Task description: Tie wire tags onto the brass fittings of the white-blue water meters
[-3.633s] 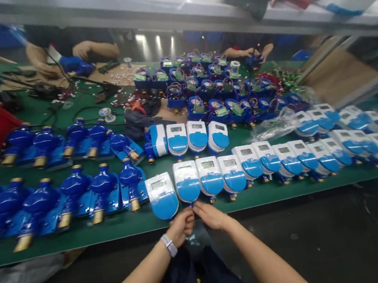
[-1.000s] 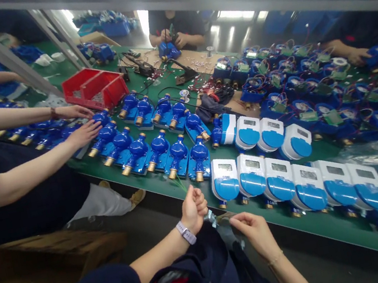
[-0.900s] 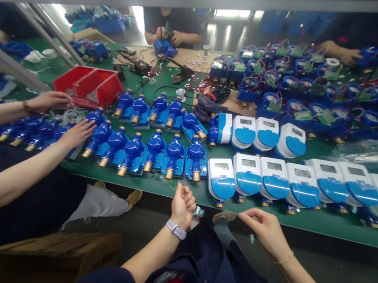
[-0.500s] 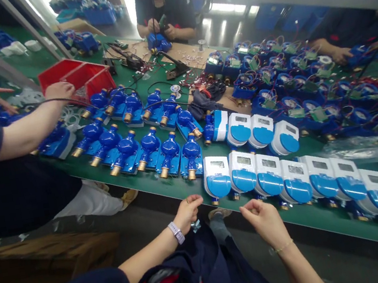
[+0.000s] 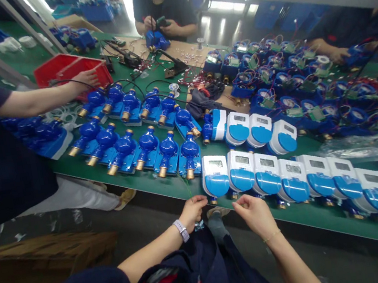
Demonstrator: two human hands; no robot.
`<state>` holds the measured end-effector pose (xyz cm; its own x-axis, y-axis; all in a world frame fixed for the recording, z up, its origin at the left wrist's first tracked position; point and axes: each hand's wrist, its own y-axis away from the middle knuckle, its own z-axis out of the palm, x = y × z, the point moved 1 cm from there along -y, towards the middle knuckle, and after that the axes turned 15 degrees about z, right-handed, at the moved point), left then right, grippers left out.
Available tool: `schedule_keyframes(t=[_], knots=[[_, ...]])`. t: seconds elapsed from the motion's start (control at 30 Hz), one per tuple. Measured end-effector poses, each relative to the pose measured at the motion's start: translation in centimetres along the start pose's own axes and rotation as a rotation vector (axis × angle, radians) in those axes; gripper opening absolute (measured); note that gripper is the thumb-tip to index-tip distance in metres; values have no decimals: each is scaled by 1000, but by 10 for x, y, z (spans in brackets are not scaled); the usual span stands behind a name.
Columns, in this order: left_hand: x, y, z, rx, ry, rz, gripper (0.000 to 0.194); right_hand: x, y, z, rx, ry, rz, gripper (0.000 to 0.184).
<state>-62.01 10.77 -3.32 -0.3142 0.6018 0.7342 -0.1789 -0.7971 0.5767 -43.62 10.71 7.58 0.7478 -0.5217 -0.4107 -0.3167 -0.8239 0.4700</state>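
the left hand (image 5: 193,214) had come nearer to the right hand (image 5: 257,217), both with fingers pinched narrow, but what they held i could not tell. the nearest white-and-blue meter (image 5: 216,178) was on the green table (image 5: 160,187), just beyond them

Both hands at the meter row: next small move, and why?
I'd bring the right grip slightly left, to the brass fitting of the leftmost front-row meter. That fitting lies between both grips, and the left grip seems to pinch a thin green strand. Can't tell what the right one holds.
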Motion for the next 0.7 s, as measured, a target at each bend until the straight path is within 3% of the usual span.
schedule_keyframes(t=[0.33, 0.7], knots=[[-2, -1, 3, 7, -8, -4, 35, 0, -1, -2, 35, 37, 17, 24], [-1, -3, 8, 12, 34, 23, 33, -7, -6, 16, 123, -66, 45, 25]])
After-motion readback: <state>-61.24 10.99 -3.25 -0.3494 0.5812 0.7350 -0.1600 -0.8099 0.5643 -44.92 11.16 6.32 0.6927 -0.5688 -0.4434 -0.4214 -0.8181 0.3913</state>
